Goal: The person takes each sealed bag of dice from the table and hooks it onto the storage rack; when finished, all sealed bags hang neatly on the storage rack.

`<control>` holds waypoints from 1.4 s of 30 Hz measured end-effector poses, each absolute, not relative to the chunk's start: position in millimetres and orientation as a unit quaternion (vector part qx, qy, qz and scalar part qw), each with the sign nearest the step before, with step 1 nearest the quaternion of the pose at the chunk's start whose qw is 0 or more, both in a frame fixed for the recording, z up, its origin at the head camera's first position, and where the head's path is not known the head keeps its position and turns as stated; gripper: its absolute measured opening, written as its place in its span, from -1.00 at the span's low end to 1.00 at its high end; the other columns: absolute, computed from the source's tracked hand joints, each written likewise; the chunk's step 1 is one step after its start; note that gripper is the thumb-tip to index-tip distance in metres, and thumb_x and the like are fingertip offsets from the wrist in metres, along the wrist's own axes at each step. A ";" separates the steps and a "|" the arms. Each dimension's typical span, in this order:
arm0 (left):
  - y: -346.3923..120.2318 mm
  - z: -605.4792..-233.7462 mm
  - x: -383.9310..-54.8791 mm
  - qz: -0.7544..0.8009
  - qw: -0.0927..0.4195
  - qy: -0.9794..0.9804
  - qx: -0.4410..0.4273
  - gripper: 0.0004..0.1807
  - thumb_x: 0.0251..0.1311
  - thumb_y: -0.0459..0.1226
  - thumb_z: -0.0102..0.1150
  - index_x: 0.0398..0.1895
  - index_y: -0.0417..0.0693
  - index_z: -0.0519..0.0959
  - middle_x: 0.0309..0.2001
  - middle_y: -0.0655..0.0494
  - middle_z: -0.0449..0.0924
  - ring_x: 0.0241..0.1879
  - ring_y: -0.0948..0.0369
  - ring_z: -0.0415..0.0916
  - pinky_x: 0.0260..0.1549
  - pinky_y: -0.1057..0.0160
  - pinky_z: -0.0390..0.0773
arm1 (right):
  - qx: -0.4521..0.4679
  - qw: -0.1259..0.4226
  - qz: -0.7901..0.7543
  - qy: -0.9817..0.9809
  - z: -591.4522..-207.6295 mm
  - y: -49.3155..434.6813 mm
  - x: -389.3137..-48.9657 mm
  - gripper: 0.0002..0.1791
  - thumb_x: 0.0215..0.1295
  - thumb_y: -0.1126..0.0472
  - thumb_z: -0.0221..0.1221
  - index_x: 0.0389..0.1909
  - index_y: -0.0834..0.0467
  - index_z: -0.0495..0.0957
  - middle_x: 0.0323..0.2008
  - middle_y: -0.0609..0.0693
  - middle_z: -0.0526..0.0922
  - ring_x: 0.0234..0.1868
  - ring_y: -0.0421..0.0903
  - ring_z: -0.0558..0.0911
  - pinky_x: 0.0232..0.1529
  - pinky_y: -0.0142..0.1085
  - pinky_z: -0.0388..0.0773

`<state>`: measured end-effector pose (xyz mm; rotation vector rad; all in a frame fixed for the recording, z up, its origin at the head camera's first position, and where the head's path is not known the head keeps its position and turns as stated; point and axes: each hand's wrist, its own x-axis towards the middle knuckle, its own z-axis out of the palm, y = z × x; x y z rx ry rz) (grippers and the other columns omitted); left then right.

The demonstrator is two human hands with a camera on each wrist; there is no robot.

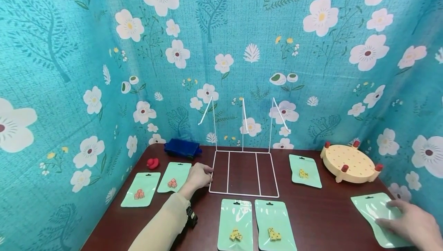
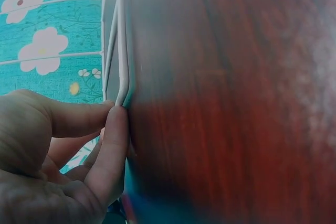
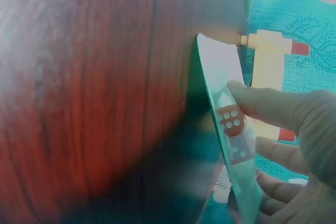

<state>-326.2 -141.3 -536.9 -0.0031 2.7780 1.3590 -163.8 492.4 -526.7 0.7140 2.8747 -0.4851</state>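
My left hand pinches the left side bar of a white wire rack between thumb and fingertips. The left wrist view shows the thumb and index finger on the rack's bent wire. At the far right, my right hand holds a mint-green pouch by its side. Through its clear front, the right wrist view shows orange dice with white dots. Part of that pouch is hidden by the fingers. A pouch with orange dice lies just left of my left hand.
Another orange-dice pouch lies farther left, near a red rubber duck and a dark blue item. Two yellow-dice pouches lie in front of the rack, another to its right. A cream round stand rests legs-up behind my right hand.
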 end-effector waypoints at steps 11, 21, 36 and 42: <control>-143.7 -532.9 -323.4 0.439 0.023 0.898 0.004 -0.62 0.23 -0.52 0.40 0.12 -0.25 0.84 -0.34 -0.04 0.81 -0.44 0.20 0.80 -0.34 0.14 0.88 | 0.270 0.005 -0.227 0.936 -519.0 480.7 -161.4 -0.14 0.18 0.11 0.64 0.35 0.48 0.48 0.30 0.67 0.42 0.15 0.49 0.47 0.23 0.41 0.43; -140.3 -532.7 -323.3 0.432 0.022 0.901 -0.004 -0.65 0.24 -0.51 0.42 0.10 -0.23 0.85 -0.36 -0.01 0.77 -0.47 0.23 0.75 -0.36 0.16 0.87 | 0.267 -0.040 -0.246 0.931 -513.1 472.4 -158.1 -0.40 0.33 0.27 0.47 0.30 0.48 0.58 0.31 0.66 0.54 0.30 0.64 0.52 0.15 0.40 0.54; -142.0 -534.7 -324.8 0.430 0.018 0.903 0.012 -0.64 0.22 -0.52 0.40 0.10 -0.27 0.85 -0.39 0.00 0.76 -0.49 0.26 0.74 -0.38 0.18 0.86 | 0.198 -0.116 -0.218 0.949 -494.7 450.3 -156.0 -0.49 0.21 0.33 0.57 0.13 0.46 0.69 0.13 0.65 0.63 -0.04 0.47 0.68 -0.16 0.17 0.54; -143.3 -534.2 -324.1 0.437 0.022 0.899 0.004 -0.64 0.22 -0.51 0.43 0.09 -0.26 0.85 -0.39 0.00 0.75 -0.50 0.25 0.74 -0.39 0.18 0.86 | 0.161 -0.143 -0.209 0.954 -473.7 431.2 -153.6 -0.50 0.26 0.28 0.57 0.14 0.44 0.71 0.10 0.65 0.67 0.07 0.58 0.65 -0.06 0.29 0.56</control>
